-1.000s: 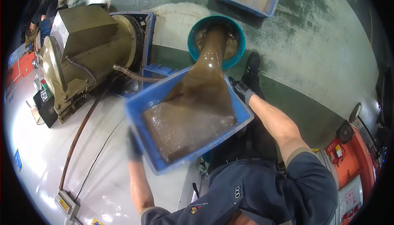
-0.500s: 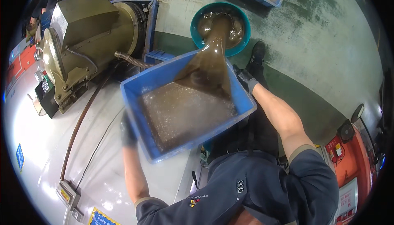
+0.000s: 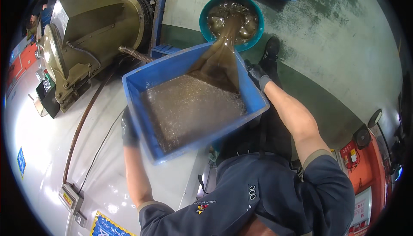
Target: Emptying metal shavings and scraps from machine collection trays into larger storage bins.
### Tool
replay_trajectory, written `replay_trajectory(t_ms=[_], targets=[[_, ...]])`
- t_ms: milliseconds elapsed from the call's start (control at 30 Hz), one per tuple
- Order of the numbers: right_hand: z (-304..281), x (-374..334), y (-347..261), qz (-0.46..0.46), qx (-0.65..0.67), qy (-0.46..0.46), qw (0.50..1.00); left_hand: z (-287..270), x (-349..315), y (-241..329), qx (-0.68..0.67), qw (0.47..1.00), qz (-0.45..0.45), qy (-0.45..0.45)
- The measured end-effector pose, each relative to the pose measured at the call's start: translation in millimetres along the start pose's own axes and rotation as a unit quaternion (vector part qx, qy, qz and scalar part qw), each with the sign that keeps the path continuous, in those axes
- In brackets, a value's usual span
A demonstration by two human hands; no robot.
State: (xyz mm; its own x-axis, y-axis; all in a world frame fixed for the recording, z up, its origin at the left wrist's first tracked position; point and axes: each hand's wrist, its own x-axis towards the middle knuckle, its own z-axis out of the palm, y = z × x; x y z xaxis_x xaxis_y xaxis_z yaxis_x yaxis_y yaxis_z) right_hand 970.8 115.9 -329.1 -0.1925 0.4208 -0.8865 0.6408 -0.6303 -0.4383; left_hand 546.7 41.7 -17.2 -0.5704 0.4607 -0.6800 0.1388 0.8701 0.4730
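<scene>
A person tips a blue plastic crate (image 3: 172, 81) with both gloved hands, left hand (image 3: 128, 129) and right hand (image 3: 257, 75) each gripping a side. A brown stream (image 3: 223, 42) of wet, glittery sludge pours into a teal bucket (image 3: 205, 18) on the floor. Judging by the thick layer left in the crate, the emptying looks about half done.

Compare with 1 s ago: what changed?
The blue bin sits further back toward the person, and the teal bucket looks fuller. The brown liquid is still pouring from the bin's corner. Left hand and right hand keep their grip on the bin sides.
</scene>
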Motion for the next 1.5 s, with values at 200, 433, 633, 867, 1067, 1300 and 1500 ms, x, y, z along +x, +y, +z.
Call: replay_trajectory(t_ms=[200, 433, 633, 867, 1067, 1300, 1500], targets=[[-3.5, 2.1, 4.2, 0.010, 0.025, -0.002, 1.000, 14.9, 2.7, 27.7, -0.109, 0.989, -0.097, -0.002], [2.1, 12.1, 5.5, -0.024, 0.001, 0.008, 1.000, 10.2, 8.9, 34.8, -0.053, 0.997, -0.043, 0.027], [-2.6, 13.6, 7.1, -0.019, -0.006, -0.008, 1.000, 31.8, -4.1, 65.4, 0.005, 0.999, -0.012, 0.040], [-1.2, 10.0, 3.7, -0.081, -0.002, -0.021, 0.997, 24.5, -6.5, 67.0, 0.113, 0.992, 0.034, 0.044], [-5.2, 28.4, 17.4, -0.115, -0.098, -0.067, 0.986, 33.6, -6.5, 85.4, 0.171, 0.984, 0.017, 0.048], [-0.7, 34.8, 26.3, -0.136, -0.093, -0.031, 0.986, 14.4, 13.7, 68.6, 0.349, 0.930, 0.116, 0.025], [-1.4, 20.2, 10.2, -0.148, -0.146, -0.050, 0.977, 4.9, 15.4, 60.6, 0.291, 0.949, 0.119, 0.025]])
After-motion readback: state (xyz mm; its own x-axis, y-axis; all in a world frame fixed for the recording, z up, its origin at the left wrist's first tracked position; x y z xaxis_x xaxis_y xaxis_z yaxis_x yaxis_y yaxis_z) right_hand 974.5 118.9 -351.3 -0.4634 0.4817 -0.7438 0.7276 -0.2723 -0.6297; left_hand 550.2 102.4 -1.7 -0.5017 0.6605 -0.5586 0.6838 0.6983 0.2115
